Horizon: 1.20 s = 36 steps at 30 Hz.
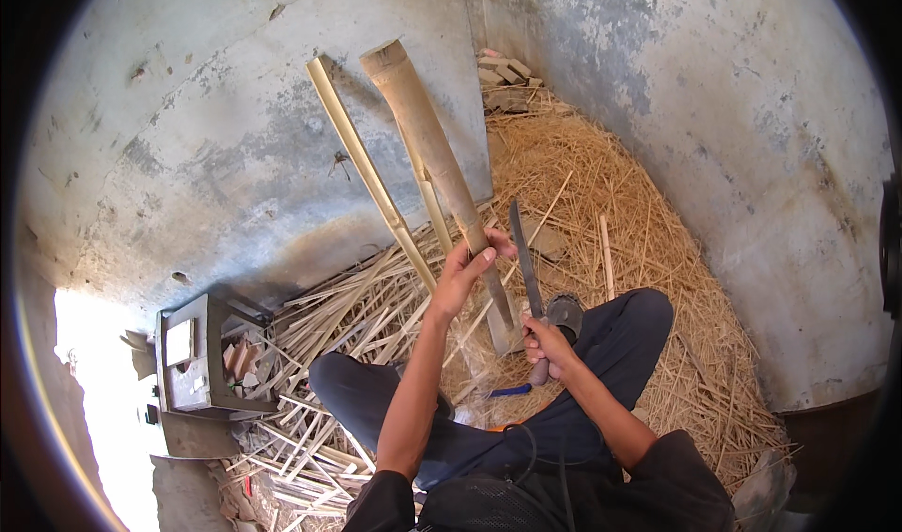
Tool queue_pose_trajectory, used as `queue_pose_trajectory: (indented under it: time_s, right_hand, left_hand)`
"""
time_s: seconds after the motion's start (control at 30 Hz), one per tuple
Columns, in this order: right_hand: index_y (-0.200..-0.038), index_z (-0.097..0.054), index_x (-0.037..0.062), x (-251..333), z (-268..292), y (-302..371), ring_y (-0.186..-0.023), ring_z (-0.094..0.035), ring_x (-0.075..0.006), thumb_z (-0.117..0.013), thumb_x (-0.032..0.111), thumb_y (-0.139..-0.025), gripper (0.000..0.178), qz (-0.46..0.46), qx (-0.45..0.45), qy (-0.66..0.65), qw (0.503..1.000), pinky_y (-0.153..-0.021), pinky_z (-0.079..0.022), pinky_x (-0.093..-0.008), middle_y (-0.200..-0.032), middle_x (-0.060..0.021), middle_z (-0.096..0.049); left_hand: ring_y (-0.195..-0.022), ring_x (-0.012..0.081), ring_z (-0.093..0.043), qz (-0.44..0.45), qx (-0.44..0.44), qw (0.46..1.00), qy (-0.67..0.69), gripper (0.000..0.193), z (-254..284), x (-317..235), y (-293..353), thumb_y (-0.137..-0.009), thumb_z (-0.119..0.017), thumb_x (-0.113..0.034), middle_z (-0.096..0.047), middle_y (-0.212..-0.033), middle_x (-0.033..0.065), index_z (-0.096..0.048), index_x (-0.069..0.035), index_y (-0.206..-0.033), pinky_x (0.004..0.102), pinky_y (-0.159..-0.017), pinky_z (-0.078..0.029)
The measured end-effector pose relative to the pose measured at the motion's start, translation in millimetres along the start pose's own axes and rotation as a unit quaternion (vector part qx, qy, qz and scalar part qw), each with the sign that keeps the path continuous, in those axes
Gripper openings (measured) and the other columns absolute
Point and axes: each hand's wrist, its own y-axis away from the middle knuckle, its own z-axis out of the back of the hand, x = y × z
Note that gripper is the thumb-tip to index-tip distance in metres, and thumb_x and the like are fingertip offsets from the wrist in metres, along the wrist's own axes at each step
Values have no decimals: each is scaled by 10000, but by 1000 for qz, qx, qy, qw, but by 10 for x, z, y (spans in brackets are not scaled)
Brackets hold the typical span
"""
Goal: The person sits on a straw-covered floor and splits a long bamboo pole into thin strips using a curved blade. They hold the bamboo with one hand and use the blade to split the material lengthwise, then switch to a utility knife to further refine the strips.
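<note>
My left hand (462,274) is closed round a thick bamboo pole (427,123), its thumb across the front and its fingertips showing on the right side. The pole slants up and away to the left, its lower end between my knees. In my right hand (552,344) is a machete (526,260), gripped by its handle. Its long dark blade points upward, to the right of the pole and apart from it. A split bamboo length (366,170) stands left of the pole, and a shorter split piece (433,215) shows between them.
Thin bamboo strips (362,292) lie heaped at left, and straw-like shavings (583,180) cover the floor at right. A box-like frame (193,368) stands at left. Bricks (507,67) are stacked in the far corner between worn walls. A blue-handled thing (510,391) lies between my legs.
</note>
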Motion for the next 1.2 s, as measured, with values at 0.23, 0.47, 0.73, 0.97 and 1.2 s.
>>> queue_pose_trajectory:
  time_s: [0.23,0.47,0.73,0.97,1.2]
  right_hand:
    - [-920,-526,130,-319,235,-347,-461,-365,-54,-689,354,-1004,289,-44,11,-140,989,-487,-360,-264,-636,61,-417]
    - [-925,-527,134,-694,471,-557,-469,-374,-72,-650,222,-991,165,-15,-78,-173,982,-471,-382,-283,-667,30,-450]
    - [-842,-539,109,-1327,213,-703,-480,-398,-106,-604,149,-974,153,-35,-153,-147,977,-474,-395,-301,-650,6,-484]
    - [-777,-542,93,-1654,274,-874,-466,-424,-127,-627,156,-958,210,-74,-107,-65,989,-456,-367,-315,-636,-17,-505]
    - [-840,-540,86,-1686,461,-1138,-468,-420,-107,-632,199,-976,199,-37,-100,30,994,-478,-375,-296,-633,10,-490]
  left_hand:
    - [-1005,125,-482,35,20,997,61,173,175,123,-23,-1083,-584,-211,-513,-1085,-15,-535,-104,-1211,299,-924,-409]
    - [-1043,101,-416,-4,10,997,-78,201,-33,58,-34,-1080,-580,-188,-439,-1115,-21,-499,-120,-1251,310,-966,-358]
    - [-1057,151,-440,-41,-86,987,-131,371,-159,221,-48,-1099,-490,-419,-451,-1128,29,-439,-87,-1255,303,-965,-378]
    - [-949,119,-504,-106,-75,989,-64,171,-227,83,-54,-1106,-529,-258,-515,-1037,26,-444,-112,-1078,297,-891,-435]
    - [-609,60,-390,-59,-107,988,-94,329,-60,72,175,-1003,-725,-223,-409,-675,-73,-503,-119,-782,252,-549,-313]
